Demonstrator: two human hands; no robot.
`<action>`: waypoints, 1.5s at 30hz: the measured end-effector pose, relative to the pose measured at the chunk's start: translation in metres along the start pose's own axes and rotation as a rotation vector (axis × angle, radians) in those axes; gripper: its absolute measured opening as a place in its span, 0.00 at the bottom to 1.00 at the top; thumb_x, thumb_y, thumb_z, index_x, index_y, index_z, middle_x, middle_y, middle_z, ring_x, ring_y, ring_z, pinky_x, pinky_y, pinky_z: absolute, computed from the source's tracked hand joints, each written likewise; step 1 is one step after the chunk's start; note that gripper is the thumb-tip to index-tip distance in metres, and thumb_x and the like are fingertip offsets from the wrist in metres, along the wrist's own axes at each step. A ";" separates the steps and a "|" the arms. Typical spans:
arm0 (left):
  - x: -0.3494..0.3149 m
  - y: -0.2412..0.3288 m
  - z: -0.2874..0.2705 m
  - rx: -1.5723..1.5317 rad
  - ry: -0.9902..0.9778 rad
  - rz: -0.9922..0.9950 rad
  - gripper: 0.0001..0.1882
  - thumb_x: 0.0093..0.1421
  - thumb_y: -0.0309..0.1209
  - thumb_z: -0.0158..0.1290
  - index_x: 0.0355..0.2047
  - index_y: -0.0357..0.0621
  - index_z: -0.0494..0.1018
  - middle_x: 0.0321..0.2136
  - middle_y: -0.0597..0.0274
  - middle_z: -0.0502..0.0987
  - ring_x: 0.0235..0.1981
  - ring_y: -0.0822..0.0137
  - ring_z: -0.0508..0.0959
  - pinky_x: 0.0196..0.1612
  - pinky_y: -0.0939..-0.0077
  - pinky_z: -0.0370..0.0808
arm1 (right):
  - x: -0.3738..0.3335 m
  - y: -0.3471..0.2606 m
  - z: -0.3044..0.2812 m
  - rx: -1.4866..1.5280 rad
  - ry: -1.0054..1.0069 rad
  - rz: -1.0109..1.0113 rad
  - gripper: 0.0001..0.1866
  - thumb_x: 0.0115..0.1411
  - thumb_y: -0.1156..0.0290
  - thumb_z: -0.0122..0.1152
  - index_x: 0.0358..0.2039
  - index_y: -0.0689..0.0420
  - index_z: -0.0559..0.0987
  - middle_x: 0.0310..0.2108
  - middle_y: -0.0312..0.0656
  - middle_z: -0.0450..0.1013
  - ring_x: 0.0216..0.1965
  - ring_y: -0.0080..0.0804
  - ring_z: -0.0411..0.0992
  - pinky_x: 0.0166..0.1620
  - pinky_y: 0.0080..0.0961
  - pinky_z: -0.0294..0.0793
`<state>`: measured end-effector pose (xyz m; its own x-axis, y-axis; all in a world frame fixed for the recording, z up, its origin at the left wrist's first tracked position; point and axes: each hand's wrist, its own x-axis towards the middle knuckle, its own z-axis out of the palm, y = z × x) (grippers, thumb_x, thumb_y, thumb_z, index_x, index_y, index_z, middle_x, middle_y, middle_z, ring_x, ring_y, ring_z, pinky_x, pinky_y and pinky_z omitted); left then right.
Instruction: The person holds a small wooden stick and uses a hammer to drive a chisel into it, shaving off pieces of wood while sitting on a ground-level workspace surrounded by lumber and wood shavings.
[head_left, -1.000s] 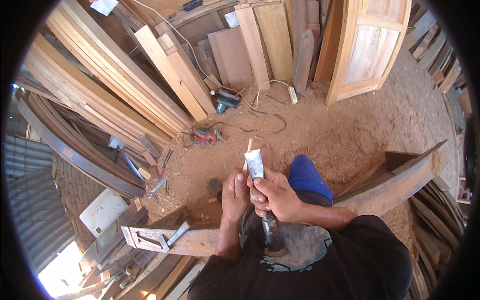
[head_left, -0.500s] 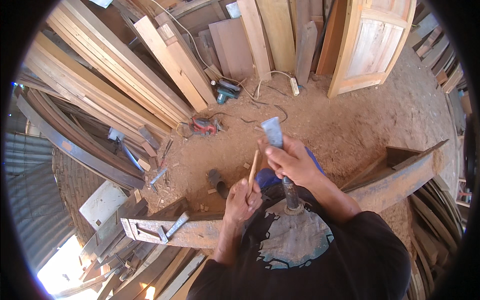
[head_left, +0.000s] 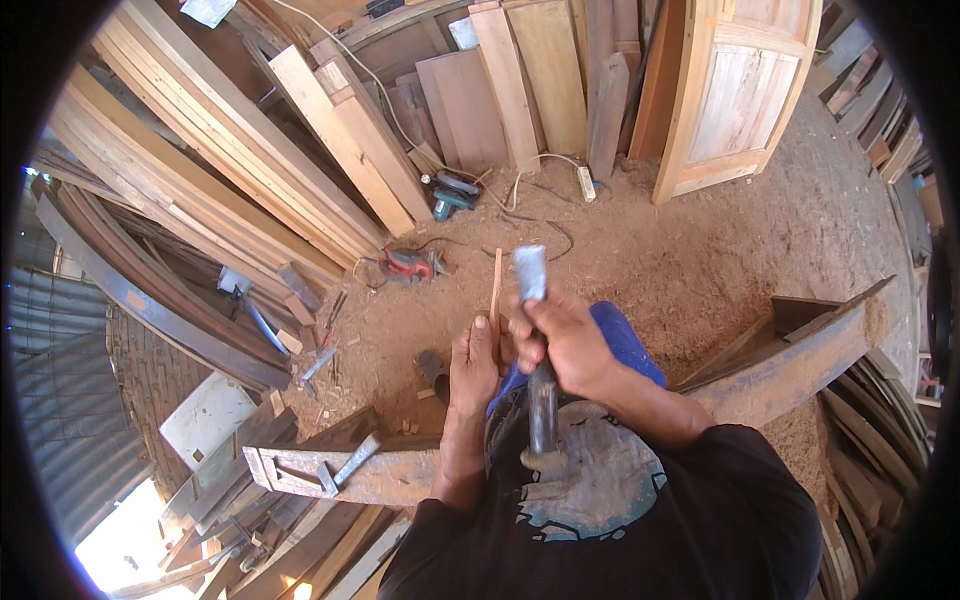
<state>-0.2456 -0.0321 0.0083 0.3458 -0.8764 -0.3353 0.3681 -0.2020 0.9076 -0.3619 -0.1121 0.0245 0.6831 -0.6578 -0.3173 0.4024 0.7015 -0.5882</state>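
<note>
My left hand (head_left: 475, 365) is closed around a thin strip of wood (head_left: 496, 285), which stands up past the fingers. In my right hand (head_left: 568, 345) is a wide-bladed chisel (head_left: 543, 412), gripped at the lower part of its blade. Its flat metal blade points away from me, and its dark handle with a worn, pale end points back toward my chest. The two hands are close together over my lap, with the chisel blade just right of the strip and apart from it. Some left-hand fingers are hidden behind the right hand.
A long wooden bench beam (head_left: 390, 478) runs across in front of my body, with a hammer-like tool (head_left: 350, 462) on its left part. A red power tool (head_left: 408, 265), a teal power tool (head_left: 455, 196) and a power strip (head_left: 586, 184) lie on the sawdust-covered floor. Boards and a panelled door (head_left: 748, 90) lean behind.
My right hand has moved left and slightly down with the chisel, and its handle has swung left. My left hand has moved slightly up, and the wood strip now stands more upright.
</note>
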 end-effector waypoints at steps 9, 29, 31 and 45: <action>-0.006 -0.010 -0.016 0.175 0.092 0.154 0.20 0.72 0.40 0.37 0.35 0.40 0.72 0.22 0.69 0.72 0.25 0.78 0.69 0.28 0.80 0.70 | -0.034 0.008 0.026 -0.029 -0.176 0.252 0.08 0.69 0.62 0.45 0.40 0.53 0.66 0.22 0.30 0.60 0.16 0.15 0.57 0.22 0.19 0.65; 0.001 -0.009 -0.010 -0.240 0.016 0.019 0.19 0.71 0.44 0.37 0.33 0.43 0.69 0.14 0.69 0.65 0.11 0.76 0.61 0.15 0.82 0.58 | -0.014 -0.018 0.003 0.081 -0.022 0.108 0.07 0.67 0.65 0.49 0.40 0.54 0.69 0.23 0.31 0.63 0.16 0.17 0.57 0.22 0.21 0.65; 0.013 -0.004 -0.008 -0.194 0.072 0.078 0.22 0.71 0.46 0.36 0.33 0.41 0.69 0.14 0.67 0.66 0.09 0.74 0.60 0.12 0.82 0.56 | -0.012 -0.013 0.014 0.114 -0.091 0.147 0.06 0.67 0.66 0.49 0.40 0.54 0.69 0.23 0.32 0.64 0.16 0.18 0.58 0.22 0.21 0.65; 0.001 0.004 -0.010 0.340 0.056 0.361 0.15 0.72 0.36 0.39 0.32 0.40 0.68 0.19 0.72 0.67 0.21 0.80 0.66 0.23 0.81 0.65 | -0.039 0.007 0.026 -0.032 -0.171 0.247 0.10 0.69 0.60 0.47 0.39 0.53 0.67 0.20 0.29 0.59 0.15 0.15 0.56 0.20 0.20 0.64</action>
<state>-0.2356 -0.0294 0.0087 0.4488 -0.8936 0.0108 -0.0829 -0.0296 0.9961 -0.3700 -0.0747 0.0522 0.8520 -0.4104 -0.3252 0.1937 0.8240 -0.5324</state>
